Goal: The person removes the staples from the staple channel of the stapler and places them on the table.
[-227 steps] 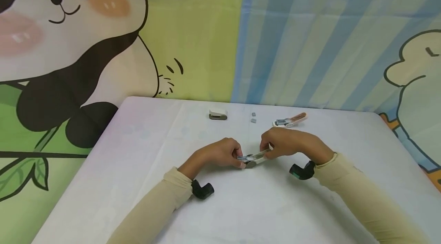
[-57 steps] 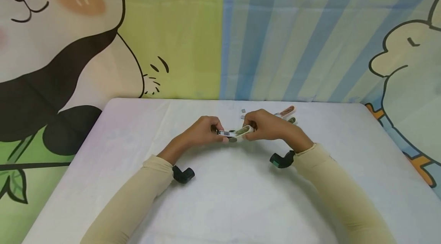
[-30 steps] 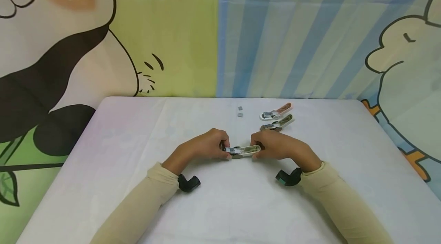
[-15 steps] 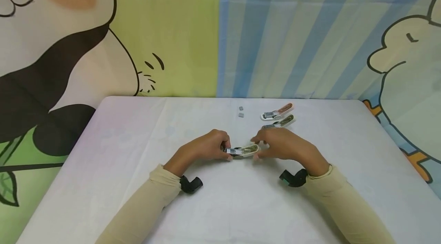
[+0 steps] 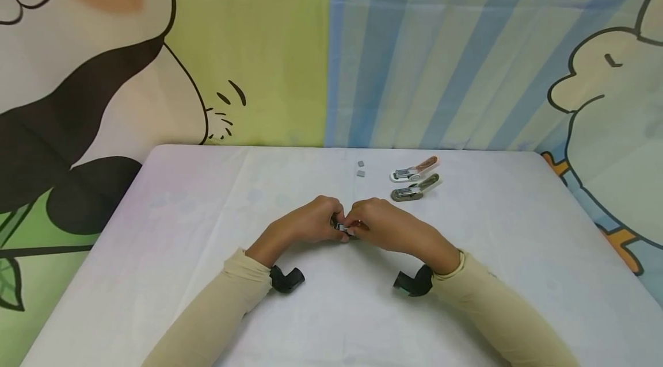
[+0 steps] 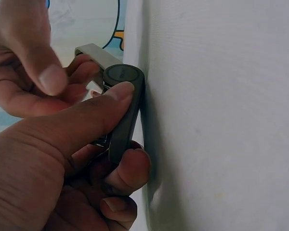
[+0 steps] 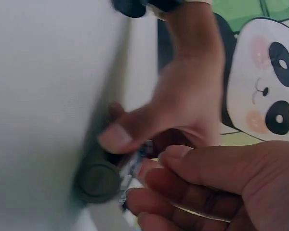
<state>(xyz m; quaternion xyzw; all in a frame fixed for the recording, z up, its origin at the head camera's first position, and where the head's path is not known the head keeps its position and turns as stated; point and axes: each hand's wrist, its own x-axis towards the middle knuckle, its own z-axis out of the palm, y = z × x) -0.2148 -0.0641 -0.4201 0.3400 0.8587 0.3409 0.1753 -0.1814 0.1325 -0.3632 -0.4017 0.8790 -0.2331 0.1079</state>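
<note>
A mini stapler [image 6: 127, 113] with a dark grey base and a raised pale lid is at the middle of the table, mostly covered by hands in the head view. My left hand [image 5: 316, 220] grips its base, thumb on the round pivot in the left wrist view. Close beside it, my right hand [image 5: 388, 226] reaches over the stapler with bent fingers [image 7: 183, 202] at the metal staple channel. Its thumb and fingers look apart in the left wrist view, where the hand is blurred. Nothing shows held between them.
Two more opened mini staplers lie at the back right, one with an orange lid [image 5: 427, 164] and one with a green-brown lid [image 5: 429, 183]. Left of them are two small grey blocks [image 5: 361, 174]. A patterned curtain [image 5: 279, 68] hangs behind the white table [image 5: 207, 183].
The closed stapler at the back left has left its spot. The green-brown one now lies beside the orange one. My right hand has let go of the lid and moved left; the left stays.
</note>
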